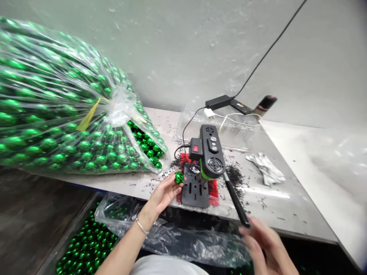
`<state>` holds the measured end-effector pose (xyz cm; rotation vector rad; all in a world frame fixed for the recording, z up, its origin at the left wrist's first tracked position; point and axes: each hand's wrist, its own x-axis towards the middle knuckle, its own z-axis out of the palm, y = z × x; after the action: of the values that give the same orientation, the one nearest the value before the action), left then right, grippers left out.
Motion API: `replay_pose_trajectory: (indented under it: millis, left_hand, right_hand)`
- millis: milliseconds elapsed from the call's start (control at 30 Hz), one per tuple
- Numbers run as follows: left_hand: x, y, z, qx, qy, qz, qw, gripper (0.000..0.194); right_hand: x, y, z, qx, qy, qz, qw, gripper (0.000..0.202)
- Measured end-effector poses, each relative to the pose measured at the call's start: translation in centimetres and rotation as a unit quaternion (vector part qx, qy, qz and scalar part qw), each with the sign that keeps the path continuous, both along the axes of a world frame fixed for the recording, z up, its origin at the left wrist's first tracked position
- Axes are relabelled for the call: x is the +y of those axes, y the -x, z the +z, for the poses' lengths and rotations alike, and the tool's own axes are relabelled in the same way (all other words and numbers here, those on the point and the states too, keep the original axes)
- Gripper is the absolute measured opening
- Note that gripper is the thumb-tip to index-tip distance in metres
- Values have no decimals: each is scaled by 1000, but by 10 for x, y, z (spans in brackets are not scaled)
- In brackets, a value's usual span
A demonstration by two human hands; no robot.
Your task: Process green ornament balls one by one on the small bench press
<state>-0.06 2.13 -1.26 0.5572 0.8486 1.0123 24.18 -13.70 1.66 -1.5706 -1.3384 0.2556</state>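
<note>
My left hand (168, 191) holds a shiny green ball (179, 177) between its fingertips, beside the left edge of a small bench drill press (212, 152). Below the press head lies a slotted black base plate (195, 193) on a red sheet (213, 191). The tip under the head is mostly hidden. At the lower right, my right hand (265, 244), a little blurred, has its thumb and fingers at the end of the press's black lever (237, 202), which slants down towards me.
A large clear bag (57, 99) of green balls rests on the table (151, 187) at left. More balls (86, 240) lie in plastic below. Black shavings (235, 177), a white glove (266, 168), a power adapter (219, 102), cables and a dark-capped bottle (266, 105) surround the press.
</note>
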Motion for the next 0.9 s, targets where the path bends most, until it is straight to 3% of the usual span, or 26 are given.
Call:
replay_pose_trajectory:
  millis: [100, 167, 300, 400, 567, 767, 900]
  left_hand:
    - [-4, -10, -7, 2, 34, 8, 999, 33]
    - [-5, -18, -10, 52, 19, 12, 998, 39]
    - [-6, -36, -15, 205, -115, 7, 972, 43]
    - [-7, -47, -21, 329, -223, 13, 918, 36]
    - [-9, -52, -31, 501, -349, 33, 791, 32]
    - [-6, -53, -38, 515, -424, 42, 744, 29]
    - [-4, -53, -41, 517, -443, 50, 731, 29]
  right_hand:
    - [48, 13, 28, -84, -158, 20, 984, 65]
    - [71, 21, 40, -135, -190, 40, 972, 71]
    - [89, 32, 51, -197, -225, 76, 951, 68]
    - [88, 34, 54, -196, -238, 90, 947, 60]
    - [88, 36, 56, -184, -246, 96, 947, 49]
    - [101, 40, 65, -140, -233, 149, 951, 9]
    - [110, 45, 42, -111, -248, 147, 951, 28]
